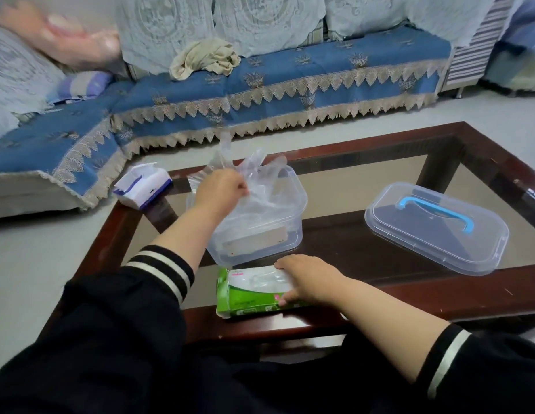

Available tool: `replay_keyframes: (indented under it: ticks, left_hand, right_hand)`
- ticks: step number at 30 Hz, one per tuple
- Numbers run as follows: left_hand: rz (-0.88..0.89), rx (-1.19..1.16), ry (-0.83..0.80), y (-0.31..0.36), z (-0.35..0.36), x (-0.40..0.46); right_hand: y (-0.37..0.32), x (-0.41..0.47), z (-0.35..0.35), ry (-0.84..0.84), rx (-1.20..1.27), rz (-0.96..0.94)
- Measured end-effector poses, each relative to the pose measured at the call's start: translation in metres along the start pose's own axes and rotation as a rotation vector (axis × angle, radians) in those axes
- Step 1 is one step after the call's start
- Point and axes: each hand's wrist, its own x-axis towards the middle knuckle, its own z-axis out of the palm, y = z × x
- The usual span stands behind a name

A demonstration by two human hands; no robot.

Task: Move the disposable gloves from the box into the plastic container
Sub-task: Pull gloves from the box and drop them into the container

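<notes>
Disposable gloves [248, 174] are mid-transfer, so the step in hand looks like the drop into the plastic container [260, 231], with the green box [248, 297] nearest the person at about 6 o'clock on the table [409, 294]. Right hand [305, 279] rests on the right end of that box, fingers curled over its top and thumb against its near side, apparently steadying it; more clear film shows through the box's opening, so I judge the box is not yet emptied. Just beyond, at the centre, the container stands open and already holds crumpled clear film. Left hand [220, 189] hangs over its left rim at roughly 10 o'clock, fingers pinched together on a bunch of gloves whose fingertips stick up above the rim. Next, that hand needs to let go low inside the container, since the film is light and springy and could spill over the edge, then come back to the box for another pull. Toward 3 o'clock lies the clear lid [436, 231] with its blue handle, well apart. Farther off at 10 o'clock a white and purple carton [143, 186] sits on the table corner.
</notes>
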Motion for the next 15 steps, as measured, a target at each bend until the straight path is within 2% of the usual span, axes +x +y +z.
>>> replay_keyframes:
  ticks: [4, 8, 11, 15]
  left_hand:
    - [-0.028, 0.100, -0.400, -0.007, 0.024, 0.014]
    - [-0.072, 0.111, -0.666, -0.010, 0.045, 0.013]
    - [-0.048, 0.049, -0.747, -0.012, 0.051, 0.010]
    - [0.018, -0.015, -0.681, -0.003, 0.035, 0.005]
  right_hand:
    - [0.002, 0.001, 0.000, 0.001, -0.017, -0.025]
    - [0.002, 0.001, 0.000, 0.001, -0.044, -0.039]
    - [0.001, 0.003, 0.000, 0.002, -0.066, -0.039]
    - [-0.003, 0.001, -0.001, -0.003, -0.049, -0.047]
